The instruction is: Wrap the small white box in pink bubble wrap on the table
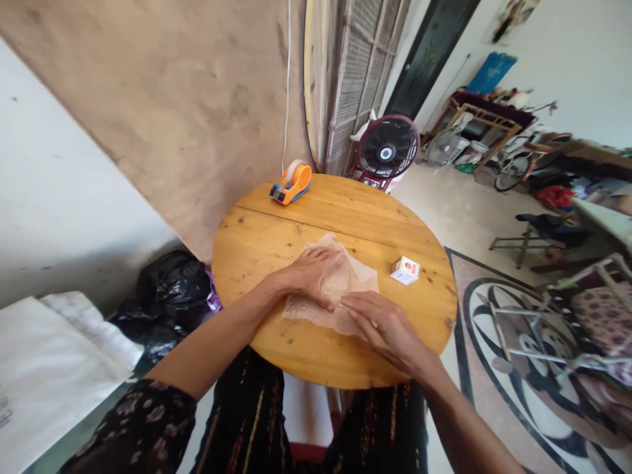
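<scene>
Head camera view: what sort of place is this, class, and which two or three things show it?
Probably a lived-in room in a home: a round wooden table, an electric fan beyond it, and a bicycle indoors in the right background.

Wrap (346, 280) partly hidden (beneath hands (312, 272) (382, 322)).
</scene>
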Tool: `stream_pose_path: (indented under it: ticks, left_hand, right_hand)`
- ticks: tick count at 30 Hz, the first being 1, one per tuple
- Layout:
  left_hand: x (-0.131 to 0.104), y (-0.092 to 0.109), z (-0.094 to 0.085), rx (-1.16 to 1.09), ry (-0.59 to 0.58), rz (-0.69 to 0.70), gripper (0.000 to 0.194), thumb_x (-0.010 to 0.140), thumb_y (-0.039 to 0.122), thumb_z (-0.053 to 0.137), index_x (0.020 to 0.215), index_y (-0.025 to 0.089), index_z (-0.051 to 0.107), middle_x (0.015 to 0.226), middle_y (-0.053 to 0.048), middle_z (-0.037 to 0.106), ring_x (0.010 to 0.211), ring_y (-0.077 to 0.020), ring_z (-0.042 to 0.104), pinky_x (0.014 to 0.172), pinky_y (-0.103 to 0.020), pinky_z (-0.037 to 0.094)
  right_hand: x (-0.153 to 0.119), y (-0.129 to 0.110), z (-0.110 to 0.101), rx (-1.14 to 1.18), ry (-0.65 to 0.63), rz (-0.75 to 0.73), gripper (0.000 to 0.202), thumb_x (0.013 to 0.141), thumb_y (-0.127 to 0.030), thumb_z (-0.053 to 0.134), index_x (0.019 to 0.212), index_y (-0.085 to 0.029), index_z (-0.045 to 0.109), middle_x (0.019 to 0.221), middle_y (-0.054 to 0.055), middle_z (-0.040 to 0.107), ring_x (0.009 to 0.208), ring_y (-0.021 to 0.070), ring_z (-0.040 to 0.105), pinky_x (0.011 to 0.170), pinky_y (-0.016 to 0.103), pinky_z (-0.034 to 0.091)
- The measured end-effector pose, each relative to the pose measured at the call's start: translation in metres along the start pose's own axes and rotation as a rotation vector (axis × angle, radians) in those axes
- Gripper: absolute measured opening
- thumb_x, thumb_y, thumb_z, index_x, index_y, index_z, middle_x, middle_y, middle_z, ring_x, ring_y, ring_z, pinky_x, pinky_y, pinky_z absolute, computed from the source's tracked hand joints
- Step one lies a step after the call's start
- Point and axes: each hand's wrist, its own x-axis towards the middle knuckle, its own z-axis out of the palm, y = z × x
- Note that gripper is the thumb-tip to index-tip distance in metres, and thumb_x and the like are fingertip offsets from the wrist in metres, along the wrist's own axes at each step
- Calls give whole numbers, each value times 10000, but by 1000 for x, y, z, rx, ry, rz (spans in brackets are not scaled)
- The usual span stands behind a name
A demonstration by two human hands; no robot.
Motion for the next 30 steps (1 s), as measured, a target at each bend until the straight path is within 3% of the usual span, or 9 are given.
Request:
stream_pose_path:
  ticks: [6, 10, 12, 20, 23, 25, 30]
  left_hand:
    - [-1, 0, 0, 24, -28, -16, 1158, 584, 657, 714, 1488, 119, 231, 1545, -211, 272, 1431, -401, 204, 1160, -503, 150]
    - [-1, -4, 1, 10, -34, 1, 1191, 581, 703, 701, 1502, 133, 207, 1571, -206, 215, 1450, -393, 167, 1168, -500, 119]
    - [-2, -4, 0, 10, -59, -8, 1240, 575, 732, 689, 1522, 145, 147, 1589, -201, 167, 1463, -386, 132, 1171, -500, 98]
    - [-3, 1, -7, 102, -104, -66, 1223, 591, 739, 668, 1517, 111, 176, 1586, -208, 178, 1465, -371, 139, 1177, -482, 109]
    - [-1, 2, -11, 115, -110, -92, 1106, 651, 698, 655, 1502, 131, 233, 1580, -183, 222, 1459, -351, 174, 1174, -471, 148]
    - [0, 1, -13, 112, -90, -106, 925, 727, 636, 628, 1465, 171, 321, 1561, -154, 290, 1430, -336, 263, 1150, -472, 214]
    - [1, -2, -10, 150, 84, -59, 436, 841, 403, 581, 1230, 207, 570, 1396, -99, 523, 1298, -286, 456, 1070, -450, 337]
  right_hand:
    - [28, 21, 32, -286, -144, 69, 390, 938, -189, 386, 1250, -74, 589, 1355, 224, 552, 1275, 281, 519, 1046, 454, 456]
    - [45, 43, 30, -403, -150, 200, 540, 924, -280, 457, 1395, -18, 427, 1485, 260, 390, 1363, 328, 412, 1081, 491, 397]
    - [50, 53, 26, -435, -126, 210, 629, 901, -342, 516, 1402, 20, 402, 1485, 279, 376, 1399, 346, 345, 1122, 485, 336]
    - [39, 81, 27, -423, -107, 249, 616, 961, -468, 383, 1421, -60, 416, 1509, 194, 383, 1393, 317, 339, 1128, 492, 299]
    - [37, 86, 27, -421, -114, 245, 578, 974, -426, 348, 1432, -81, 413, 1515, 173, 385, 1381, 310, 359, 1113, 485, 314]
    - [38, 89, 25, -421, -116, 238, 556, 978, -397, 336, 1433, -89, 417, 1511, 166, 395, 1362, 302, 386, 1104, 474, 320]
    - [39, 91, 23, -461, -97, 231, 530, 977, -364, 354, 1409, -71, 447, 1472, 169, 450, 1303, 302, 441, 1059, 443, 348]
